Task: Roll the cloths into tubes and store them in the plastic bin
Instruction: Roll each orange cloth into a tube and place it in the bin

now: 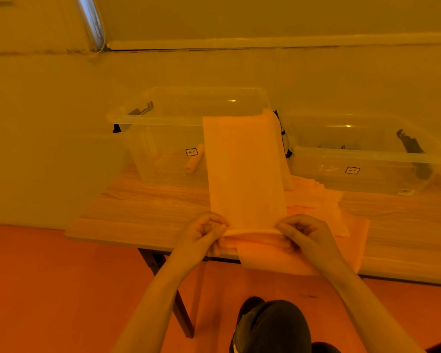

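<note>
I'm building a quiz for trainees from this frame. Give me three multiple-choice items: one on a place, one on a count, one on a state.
1. Where does the long orange cloth's far end lie?
A. draped over the left clear plastic bin's rim
B. on the floor
C. inside the right clear plastic bin

2. How many clear bins stand on the wooden table?
A. one
B. two
C. four

3. What are the hands doing?
A. resting flat
B. both gripping the cloth's rolled near end
C. lifting a bin

Key: A, it hangs over the rim; B, two show; B, left hand and right hand curl round the roll.
</note>
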